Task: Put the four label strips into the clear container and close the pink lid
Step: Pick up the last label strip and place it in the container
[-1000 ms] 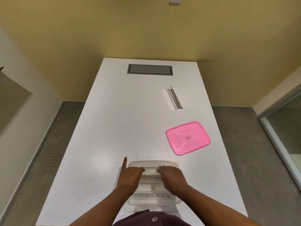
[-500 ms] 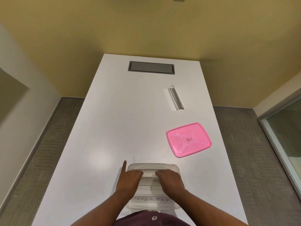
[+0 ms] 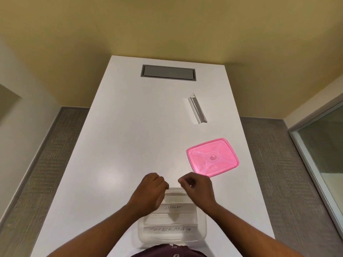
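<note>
A clear container (image 3: pixel 203 231) sits at the near edge of the white table (image 3: pixel 130 145), right in front of me. White label strips lie flat inside it; one reads ELEPHANT (image 3: pixel 174 207), another SUPERMAN (image 3: pixel 169 229), and a further strip shows at the far end between my hands. My left hand (image 3: pixel 150 191) hovers over the container's far left corner with its fingers curled into a fist. My right hand (image 3: pixel 197 190) hovers over the far right corner, fingers curled too. Neither visibly holds anything. The pink lid (image 3: pixel 212 157) lies flat on the table, beyond and right of the container.
A clear angled holder (image 3: pixel 197 109) lies farther back on the right side of the table. A grey recessed hatch (image 3: pixel 168 72) is set into the far end. Yellow walls and grey carpet surround the table; a glass panel stands at the right.
Both hands have lifted off the strips inside the container and moved to its far edge, curling shut. The ELEPHANT strip is now uncovered. The lid has not moved.
</note>
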The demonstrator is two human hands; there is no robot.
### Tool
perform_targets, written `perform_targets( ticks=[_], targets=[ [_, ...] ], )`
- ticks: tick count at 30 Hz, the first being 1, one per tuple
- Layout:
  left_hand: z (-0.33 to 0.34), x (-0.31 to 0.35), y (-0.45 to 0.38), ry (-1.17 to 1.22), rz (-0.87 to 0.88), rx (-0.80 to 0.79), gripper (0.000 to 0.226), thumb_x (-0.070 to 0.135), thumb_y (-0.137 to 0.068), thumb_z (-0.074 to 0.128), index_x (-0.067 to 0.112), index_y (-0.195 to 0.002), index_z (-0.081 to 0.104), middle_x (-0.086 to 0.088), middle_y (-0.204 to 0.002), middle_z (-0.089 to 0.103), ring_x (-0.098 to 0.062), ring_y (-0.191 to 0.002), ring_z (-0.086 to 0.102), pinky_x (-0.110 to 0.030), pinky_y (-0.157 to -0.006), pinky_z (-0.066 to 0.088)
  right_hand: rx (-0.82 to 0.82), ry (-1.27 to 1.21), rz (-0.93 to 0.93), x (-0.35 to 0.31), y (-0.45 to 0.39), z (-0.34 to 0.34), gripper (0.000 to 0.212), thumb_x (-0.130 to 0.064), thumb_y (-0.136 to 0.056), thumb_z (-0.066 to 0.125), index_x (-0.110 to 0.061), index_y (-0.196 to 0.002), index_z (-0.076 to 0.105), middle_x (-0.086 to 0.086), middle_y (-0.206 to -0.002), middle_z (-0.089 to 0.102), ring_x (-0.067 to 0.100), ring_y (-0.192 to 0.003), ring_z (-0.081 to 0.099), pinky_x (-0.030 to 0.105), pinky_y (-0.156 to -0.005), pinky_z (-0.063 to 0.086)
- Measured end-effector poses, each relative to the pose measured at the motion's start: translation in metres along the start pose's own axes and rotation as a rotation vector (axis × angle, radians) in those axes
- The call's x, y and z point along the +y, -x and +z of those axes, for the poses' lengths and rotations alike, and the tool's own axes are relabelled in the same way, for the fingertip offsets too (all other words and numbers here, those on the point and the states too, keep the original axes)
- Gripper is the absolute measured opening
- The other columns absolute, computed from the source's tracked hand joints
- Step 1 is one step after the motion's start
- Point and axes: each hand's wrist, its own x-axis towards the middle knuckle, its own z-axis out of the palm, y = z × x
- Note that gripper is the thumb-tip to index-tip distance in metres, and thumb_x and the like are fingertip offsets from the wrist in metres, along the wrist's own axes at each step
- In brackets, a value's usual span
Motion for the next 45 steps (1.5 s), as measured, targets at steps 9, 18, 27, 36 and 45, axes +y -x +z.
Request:
perform_targets(
  ticks=[9,18,27,36,45],
  targets=[
    [0.003,-0.086,-0.054,0.132,-0.519,-0.045,0.034,0.01,-0.089,0.063,0.008,-0.123,0.064,-0.01,-0.127,0.064,-0.031,-0.132,0.053,-0.041,-0.107,0.046,0.158,-0.203,0.342,0.015,-0.117,-0.028,0.013,-0.021,-0.088,0.072,-0.022,-0.075,0.076,-0.003,-0.067,0.076,0.008,-0.062,0.071,0.042,-0.075,0.061],
    [0.049,-0.162,-0.065,0.075,-0.595,-0.295,0.072,0.038,-0.101,0.048,0.013,-0.16,0.013,-0.002,-0.169,0.001,-0.028,-0.157,0.004,-0.048,-0.125,0.015,0.143,0.089,0.427,0.053,-0.249,-0.054,0.034,-0.026,-0.085,0.079,-0.015,-0.117,0.072,0.01,-0.125,0.067,0.021,-0.092,0.072,0.044,-0.093,0.057],
    [0.085,-0.187,-0.05,-0.056,-0.523,-0.276,0.068,0.051,-0.102,0.025,0.022,-0.161,0.005,0.005,-0.17,0.0,-0.022,-0.157,0.0,-0.047,-0.125,0.009,-0.012,0.369,0.452,0.071,-0.353,-0.059,0.077,-0.039,-0.086,0.075,-0.012,-0.151,0.042,0.017,-0.147,0.049,0.037,-0.126,0.06,0.046,-0.103,0.052],
    [0.083,-0.187,-0.049,-0.084,-0.542,-0.313,0.067,0.051,-0.103,0.024,0.025,-0.16,0.002,0.008,-0.17,-0.003,-0.02,-0.157,-0.002,-0.044,-0.124,0.004,0.059,0.599,0.461,0.073,-0.365,-0.044,0.028,-0.024,-0.097,0.053,-0.003,-0.11,0.066,0.019,-0.112,0.069,0.04,-0.107,0.065,0.039,-0.082,0.051],
    [0.064,-0.177,-0.064,-0.001,-0.605,-0.423,0.074,0.057,-0.099,0.019,0.023,-0.159,-0.007,0.005,-0.167,-0.018,-0.023,-0.155,-0.013,-0.048,-0.125,0.005,0.27,0.132,0.522,0.055,-0.332,-0.058,0.022,-0.019,-0.096,0.063,-0.008,-0.09,0.082,0.018,-0.093,0.079,0.038,-0.095,0.072,0.04,-0.083,0.059]
  ],
)
